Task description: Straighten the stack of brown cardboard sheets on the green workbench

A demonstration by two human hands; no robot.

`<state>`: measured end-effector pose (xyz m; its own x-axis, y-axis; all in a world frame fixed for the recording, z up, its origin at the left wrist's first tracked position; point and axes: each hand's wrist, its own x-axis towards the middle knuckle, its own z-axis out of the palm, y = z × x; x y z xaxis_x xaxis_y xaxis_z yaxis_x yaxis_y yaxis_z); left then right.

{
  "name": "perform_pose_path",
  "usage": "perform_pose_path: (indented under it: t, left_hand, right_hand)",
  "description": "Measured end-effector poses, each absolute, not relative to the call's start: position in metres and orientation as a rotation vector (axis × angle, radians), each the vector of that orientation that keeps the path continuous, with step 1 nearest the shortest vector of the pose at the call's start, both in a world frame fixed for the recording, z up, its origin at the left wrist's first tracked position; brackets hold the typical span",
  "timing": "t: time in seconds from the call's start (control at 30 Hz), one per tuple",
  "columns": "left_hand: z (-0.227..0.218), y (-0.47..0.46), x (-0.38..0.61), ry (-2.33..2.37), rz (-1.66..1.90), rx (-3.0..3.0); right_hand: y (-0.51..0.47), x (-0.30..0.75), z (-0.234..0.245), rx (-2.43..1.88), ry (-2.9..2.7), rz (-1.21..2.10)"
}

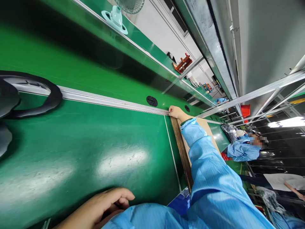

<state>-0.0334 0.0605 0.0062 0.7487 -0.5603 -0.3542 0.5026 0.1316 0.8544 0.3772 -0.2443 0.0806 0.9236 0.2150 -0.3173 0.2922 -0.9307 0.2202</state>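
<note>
The right hand (175, 112) is stretched far out in a long blue sleeve (209, 171). Its fingers are curled down over the top corner of a brown wooden board (182, 149). They seem to be holding that corner, right where the board meets the silver rail (107, 101) that runs across the green table (95, 149). The board is thin and long. It lies at the edge of the table, under the arm, with a lighter brown sheet (211, 133) just beside it on the far side.

The left hand (100, 206) is low and close, near the bottom of the view. Its fingers are bent and loose, half open, with the thumb tucked under. It holds nothing. It rests on or just over the green table, and I cannot tell which.

Past the rail, two small black round caps (152, 100) sit in the green belt, one close to the right hand. A big black ring (51, 95) lies at the left, across the rail.

Up on the high green shelf there is a pale blue fan stand (116, 19). Farther along stands a small red-brown wooden rack (183, 63), and what is in it is too small to tell.

Another person in a blue coat (243, 149) is working far off on the right, well apart from the two hands
</note>
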Motion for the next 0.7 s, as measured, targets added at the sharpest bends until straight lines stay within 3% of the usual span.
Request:
perform_pose_path:
  t: [0.47,0.7]
  left_hand:
    - [0.000,0.062,-0.029,-0.033,-0.800,1.212]
    - [0.001,0.058,-0.018,-0.267,-0.717,1.394]
  right_hand:
    - [-0.254,0.387,0.087,2.733,0.209,-0.564]
    - [-0.257,0.384,0.078,2.780,0.284,-0.514]
